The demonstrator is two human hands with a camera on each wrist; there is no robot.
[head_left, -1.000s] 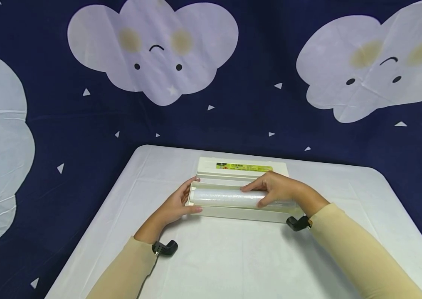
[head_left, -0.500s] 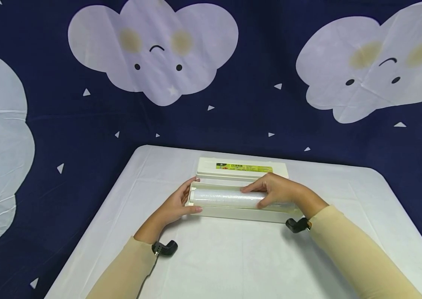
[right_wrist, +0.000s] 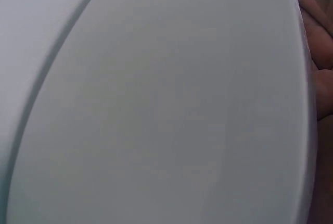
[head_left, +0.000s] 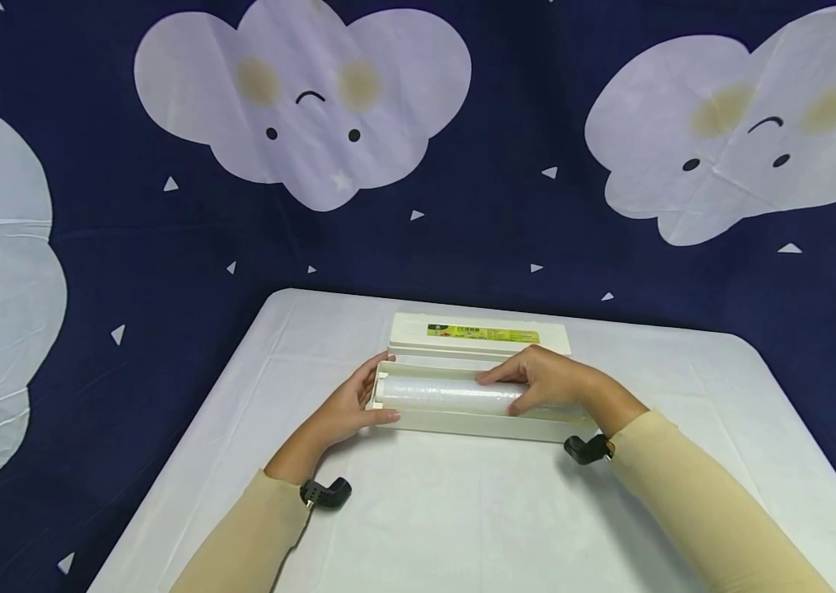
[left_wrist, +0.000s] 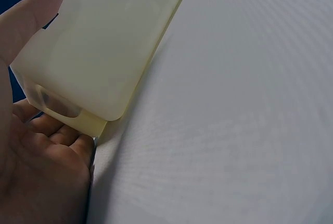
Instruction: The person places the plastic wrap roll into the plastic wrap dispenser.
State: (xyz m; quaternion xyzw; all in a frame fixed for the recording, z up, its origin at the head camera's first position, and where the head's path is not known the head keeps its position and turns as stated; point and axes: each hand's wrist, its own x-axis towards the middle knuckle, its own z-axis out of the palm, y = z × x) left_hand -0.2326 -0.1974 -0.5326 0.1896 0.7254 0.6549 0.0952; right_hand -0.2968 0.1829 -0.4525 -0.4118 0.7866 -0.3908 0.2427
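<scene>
Roll point(head_left: 447, 394) lies inside the box point(head_left: 477, 424), its long axis running left to right across you, directly below your right hand point(head_left: 553, 379), the nearer one to it. That hand straddles the roll crosswise right of its middle, pinching it between thumb on your side and fingers on the far side; its right end is hidden. Your left hand point(head_left: 347, 406) grips the box's left end, thumb against the near wall, fingers curled round behind. The lid point(head_left: 480, 334) sits just beyond.
</scene>
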